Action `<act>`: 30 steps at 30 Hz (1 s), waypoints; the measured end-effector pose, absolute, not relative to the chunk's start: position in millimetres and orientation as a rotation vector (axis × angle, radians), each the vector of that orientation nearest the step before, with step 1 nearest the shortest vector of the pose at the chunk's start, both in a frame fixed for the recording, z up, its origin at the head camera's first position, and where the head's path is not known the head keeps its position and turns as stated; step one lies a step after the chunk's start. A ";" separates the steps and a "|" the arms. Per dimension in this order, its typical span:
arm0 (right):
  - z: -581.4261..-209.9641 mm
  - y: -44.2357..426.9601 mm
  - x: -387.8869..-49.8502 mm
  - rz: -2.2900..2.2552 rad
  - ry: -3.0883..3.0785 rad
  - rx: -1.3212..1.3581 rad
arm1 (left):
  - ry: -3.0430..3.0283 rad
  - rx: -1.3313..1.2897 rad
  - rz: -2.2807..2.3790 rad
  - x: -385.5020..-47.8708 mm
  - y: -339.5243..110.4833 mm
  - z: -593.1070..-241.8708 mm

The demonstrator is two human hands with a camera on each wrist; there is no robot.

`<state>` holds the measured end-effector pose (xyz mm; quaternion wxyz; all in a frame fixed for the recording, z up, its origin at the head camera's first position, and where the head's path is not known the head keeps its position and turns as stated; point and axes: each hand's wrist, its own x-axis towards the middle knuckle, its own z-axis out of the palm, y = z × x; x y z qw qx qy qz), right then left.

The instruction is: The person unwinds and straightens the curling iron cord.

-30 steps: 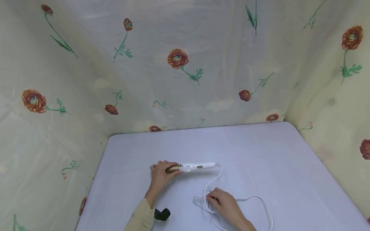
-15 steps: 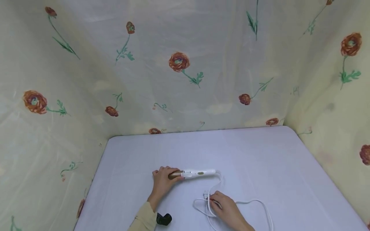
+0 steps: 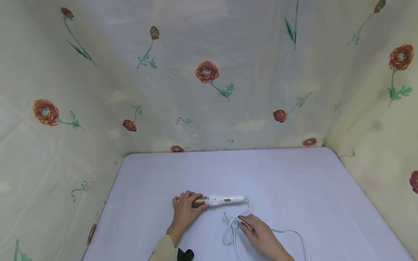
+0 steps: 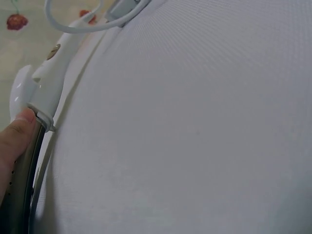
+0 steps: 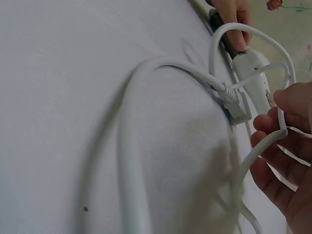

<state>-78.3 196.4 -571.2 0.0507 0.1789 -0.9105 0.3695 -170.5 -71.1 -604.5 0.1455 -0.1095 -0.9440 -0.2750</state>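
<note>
A white curling iron [image 3: 225, 201] with a brown-gold barrel lies across the middle of the table. My left hand [image 3: 187, 210] grips the barrel, thumb near the white handle, as the left wrist view also shows. Below the handle's right end, my right hand [image 3: 261, 232] pinches the white power cord [image 5: 261, 146] between thumb and fingers. The cord loops over itself beside that hand. Its white plug [image 5: 236, 107] hangs or rests close to the fingers in the right wrist view; whether it touches the table I cannot tell.
A white-covered table [image 3: 294, 181] lies under everything. Flower-patterned fabric [image 3: 209, 108] encloses its back and sides. A small black object [image 3: 185, 255] is beside my left sleeve at the lower edge. More cord [image 3: 302, 241] trails to the right of my right hand.
My right hand has lifted the cord, drawing its loop nearer the curling iron's handle, and the plug has shifted with it. My left hand keeps its grip on the barrel.
</note>
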 end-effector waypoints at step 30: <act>-550.4 247.2 -87.2 0.393 -2.871 0.277 | -2.880 -0.299 -0.374 -127.9 -103.1 -567.8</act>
